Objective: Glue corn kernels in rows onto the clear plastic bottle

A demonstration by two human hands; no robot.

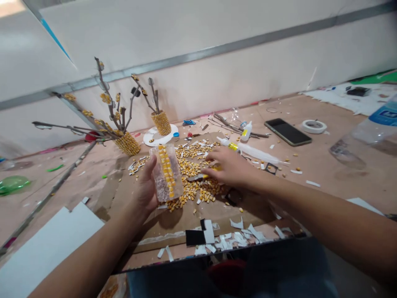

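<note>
My left hand (145,186) is wrapped round a clear plastic cup-like container (159,176), held tilted above the cardboard. Side-by-side rows of yellow corn kernels (167,171) run down its side. My right hand (229,165) reaches over a spread of loose kernels (189,165), its fingers curved and apart. Yellow shows between those fingers, but whether it is held or lies behind I cannot make out. Near the fingertips a flat grey piece (195,178) with a yellow end lies on the kernels. Small glue bottles (246,131) stand or lie beyond the right hand.
Two kernel-covered pots (127,143) with branches stand at the back left, one on a white disc (149,136). To the right are a phone (288,131), a tape roll (314,126) and a plastic bottle (366,132). Paper scraps (238,240) litter the front edge of the cardboard (173,225).
</note>
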